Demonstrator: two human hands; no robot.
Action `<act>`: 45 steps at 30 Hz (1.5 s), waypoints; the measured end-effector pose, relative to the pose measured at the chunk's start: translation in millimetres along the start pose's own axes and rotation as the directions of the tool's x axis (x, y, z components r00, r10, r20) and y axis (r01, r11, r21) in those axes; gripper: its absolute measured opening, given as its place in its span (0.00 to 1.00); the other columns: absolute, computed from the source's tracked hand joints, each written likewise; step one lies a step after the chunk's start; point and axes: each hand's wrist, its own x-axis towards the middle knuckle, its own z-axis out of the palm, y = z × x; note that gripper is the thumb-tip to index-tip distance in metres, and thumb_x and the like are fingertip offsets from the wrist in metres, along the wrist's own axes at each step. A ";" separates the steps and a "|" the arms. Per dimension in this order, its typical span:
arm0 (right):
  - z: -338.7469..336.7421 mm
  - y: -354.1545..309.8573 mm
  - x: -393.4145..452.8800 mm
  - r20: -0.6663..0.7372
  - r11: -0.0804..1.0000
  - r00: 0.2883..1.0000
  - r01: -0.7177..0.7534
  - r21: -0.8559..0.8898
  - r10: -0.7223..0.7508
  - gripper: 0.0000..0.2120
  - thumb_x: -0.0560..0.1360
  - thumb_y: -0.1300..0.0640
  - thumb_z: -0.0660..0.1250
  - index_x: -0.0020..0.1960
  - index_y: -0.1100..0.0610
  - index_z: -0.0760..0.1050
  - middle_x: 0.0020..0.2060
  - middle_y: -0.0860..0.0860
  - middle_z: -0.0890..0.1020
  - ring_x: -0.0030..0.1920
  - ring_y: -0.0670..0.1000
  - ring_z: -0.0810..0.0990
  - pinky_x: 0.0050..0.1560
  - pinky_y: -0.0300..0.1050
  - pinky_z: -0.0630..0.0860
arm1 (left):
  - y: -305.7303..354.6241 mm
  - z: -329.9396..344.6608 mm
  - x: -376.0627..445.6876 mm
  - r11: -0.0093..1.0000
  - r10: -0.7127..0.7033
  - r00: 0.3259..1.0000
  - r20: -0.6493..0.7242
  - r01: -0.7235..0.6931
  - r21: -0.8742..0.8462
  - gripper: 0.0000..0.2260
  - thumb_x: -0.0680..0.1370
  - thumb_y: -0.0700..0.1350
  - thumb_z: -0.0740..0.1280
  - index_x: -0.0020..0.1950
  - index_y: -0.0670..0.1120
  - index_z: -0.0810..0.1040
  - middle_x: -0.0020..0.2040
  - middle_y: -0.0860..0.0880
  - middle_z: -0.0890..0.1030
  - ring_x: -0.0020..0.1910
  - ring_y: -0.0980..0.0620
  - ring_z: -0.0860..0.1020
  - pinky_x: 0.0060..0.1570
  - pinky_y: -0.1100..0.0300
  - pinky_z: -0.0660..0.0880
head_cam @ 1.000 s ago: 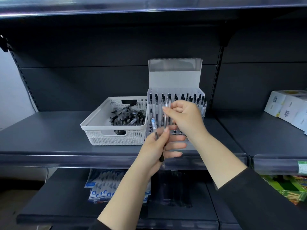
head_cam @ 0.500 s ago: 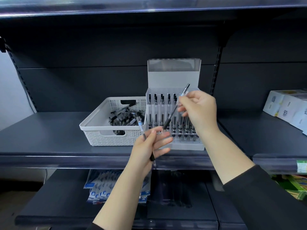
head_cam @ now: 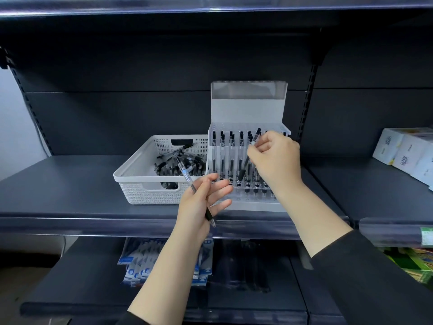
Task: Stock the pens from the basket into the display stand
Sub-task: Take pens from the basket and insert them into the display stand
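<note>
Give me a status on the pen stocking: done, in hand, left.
Done: several pens stand in the display stand, mostly its left slots. In hand: the right hand lowers one pen toward a slot; the left hand holds a spare pen. Left: a pile of pens in the basket.

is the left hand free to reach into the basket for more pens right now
Probably not yet. The left hand already holds a pen against its palm, fingers spread. The basket is open-topped right beside it, so the path looks clear once that pen is passed on.
</note>
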 end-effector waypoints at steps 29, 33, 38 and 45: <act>9.0 -24.1 5.2 0.279 0.790 0.960 0.184 -0.584 -0.018 0.19 0.76 0.63 0.59 0.28 0.57 0.58 0.25 0.51 0.63 0.25 0.49 0.60 0.25 0.39 0.54 | 4.4 -0.1 3.0 1.000 0.004 1.000 -0.021 -0.005 -0.024 0.10 0.83 0.41 0.56 0.50 0.43 0.77 0.39 0.46 0.85 0.37 0.53 0.84 0.29 0.63 0.78; 9.2 -29.4 6.7 0.311 0.740 0.950 0.227 -0.633 -0.026 0.18 0.76 0.65 0.59 0.29 0.57 0.60 0.26 0.50 0.65 0.25 0.49 0.62 0.25 0.38 0.56 | 4.8 -0.3 3.0 1.000 0.008 1.000 -0.025 -0.009 -0.028 0.10 0.83 0.41 0.56 0.51 0.43 0.77 0.39 0.46 0.85 0.37 0.53 0.84 0.29 0.63 0.78; 16.8 -27.9 5.9 0.360 0.712 0.933 0.248 -0.656 0.007 0.18 0.76 0.67 0.58 0.30 0.57 0.60 0.27 0.50 0.65 0.26 0.49 0.62 0.25 0.39 0.58 | 6.5 -1.6 2.0 0.999 0.015 1.000 -0.028 -0.015 -0.029 0.11 0.83 0.41 0.56 0.50 0.43 0.77 0.39 0.46 0.85 0.38 0.52 0.84 0.30 0.62 0.79; 15.9 -20.4 1.4 0.353 0.730 0.935 0.262 -0.631 -0.031 0.18 0.78 0.62 0.58 0.30 0.56 0.62 0.27 0.49 0.67 0.30 0.52 0.69 0.26 0.40 0.58 | 6.3 -0.7 0.6 0.999 0.022 1.000 -0.011 -0.022 -0.025 0.11 0.83 0.41 0.55 0.51 0.43 0.77 0.39 0.46 0.85 0.37 0.53 0.84 0.30 0.62 0.79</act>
